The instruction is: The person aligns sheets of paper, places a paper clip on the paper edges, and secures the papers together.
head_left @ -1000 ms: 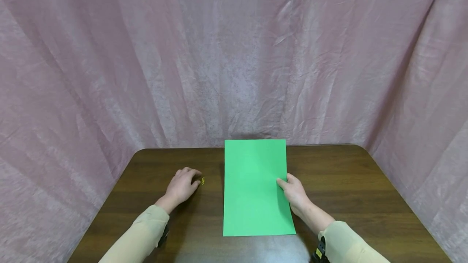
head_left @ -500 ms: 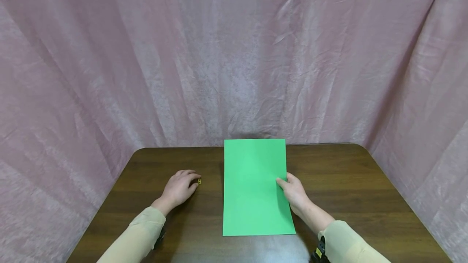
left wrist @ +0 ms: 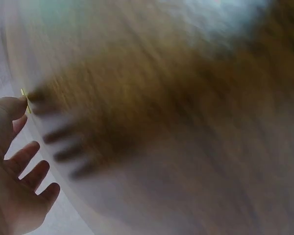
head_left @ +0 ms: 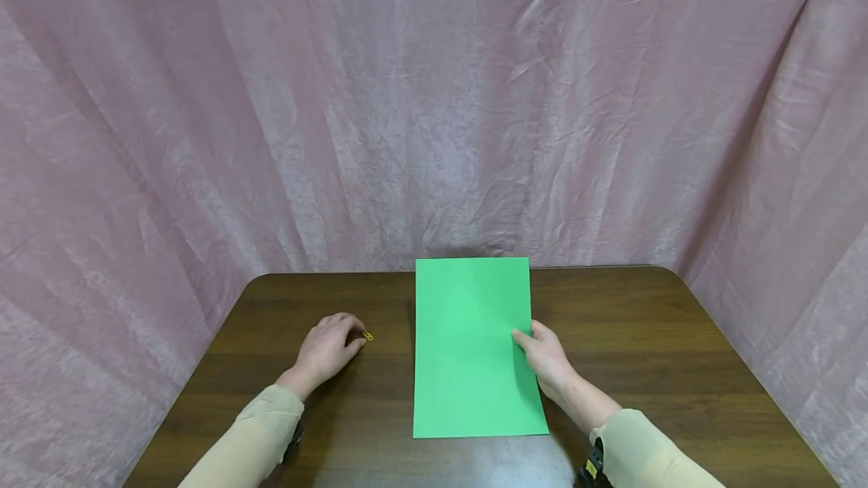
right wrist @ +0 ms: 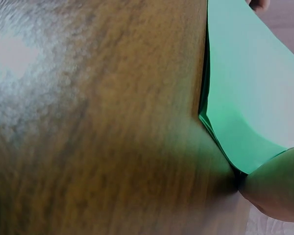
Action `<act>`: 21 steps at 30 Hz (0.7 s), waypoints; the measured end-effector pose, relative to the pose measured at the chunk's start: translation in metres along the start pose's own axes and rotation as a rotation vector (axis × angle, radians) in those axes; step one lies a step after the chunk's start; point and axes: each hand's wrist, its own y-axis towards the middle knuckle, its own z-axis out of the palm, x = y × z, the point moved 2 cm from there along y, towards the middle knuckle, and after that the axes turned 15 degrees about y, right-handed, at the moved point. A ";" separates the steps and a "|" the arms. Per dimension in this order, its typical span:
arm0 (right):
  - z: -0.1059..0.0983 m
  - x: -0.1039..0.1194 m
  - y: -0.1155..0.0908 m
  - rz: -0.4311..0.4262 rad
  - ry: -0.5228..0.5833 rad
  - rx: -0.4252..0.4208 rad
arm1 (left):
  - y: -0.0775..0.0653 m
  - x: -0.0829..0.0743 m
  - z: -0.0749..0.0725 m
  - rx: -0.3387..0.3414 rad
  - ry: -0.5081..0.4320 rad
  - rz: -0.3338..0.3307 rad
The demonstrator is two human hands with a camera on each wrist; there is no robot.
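Between the thumb and index fingertip of my left hand [head_left: 324, 349] is a small yellow paper clip [head_left: 368, 336], just above the table left of the paper. The left wrist view shows the clip [left wrist: 24, 98] upright at the thumb tip, the other fingers spread and slightly bent. Green paper [head_left: 471, 352] lies upright in front of me. My right hand [head_left: 548, 361] grips its right edge, thumb on top and fingers underneath. Seen from the right wrist, the green paper [right wrist: 245, 93] has more than one layer along its edge and bends up towards the hand.
The brown wooden table [head_left: 631, 337] has rounded far corners, and the paper reaches its far edge. Behind it hangs a pink velvet curtain [head_left: 434, 111], which also closes in both sides.
My left hand has drawn slightly left, away from the paper, and now pinches the paper clip, which has moved left and turned to a slant. The right hand and paper stay put.
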 end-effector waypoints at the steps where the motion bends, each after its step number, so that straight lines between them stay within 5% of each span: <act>1: 0.000 0.000 0.000 0.000 0.001 0.000 | 0.001 -0.001 0.000 -0.003 0.001 0.007; 7: 0.000 -0.002 0.000 0.000 0.012 -0.002 | 0.006 -0.006 0.001 -0.008 0.001 0.027; 21: 0.000 -0.001 0.002 -0.005 0.011 -0.012 | 0.009 -0.003 0.006 0.007 -0.026 -0.063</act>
